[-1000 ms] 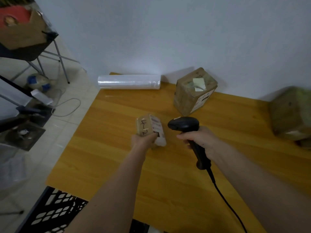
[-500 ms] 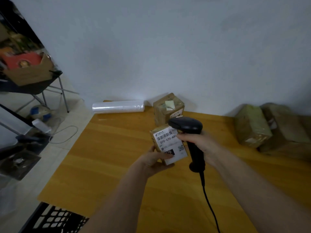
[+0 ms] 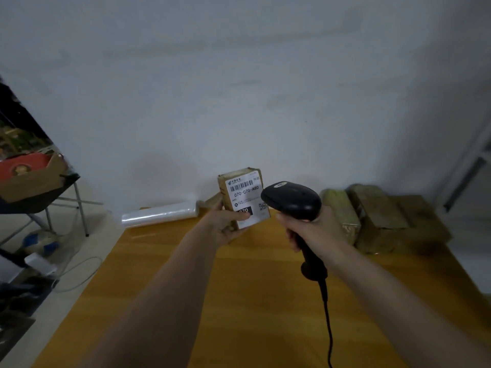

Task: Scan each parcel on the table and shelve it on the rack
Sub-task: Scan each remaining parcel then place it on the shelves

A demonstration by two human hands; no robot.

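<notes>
So I've got this small parcel [image 3: 243, 197] up off the table [image 3: 239, 301] in my left hand [image 3: 225, 227], fingers wrapped round its bottom edge with the thumb across the lower part of the label [image 3: 245, 199], barcode facing me. My right hand [image 3: 316, 229] is curled tight round the handle of the scanner [image 3: 292, 199], whose head sits just right of the label, nearly touching it. Judging by how easily 1 hand props it up, this box is light, and it looks like stiff cardboard under glossy tape, so probably a bit slick. Best bet is holding it low by the edges like this so the barcode stays uncovered. The other parcels [image 3: 377, 216] are stacked at the back right of the table, with a roll of clear film [image 3: 159, 215] at the back left. No rack in sight.
</notes>
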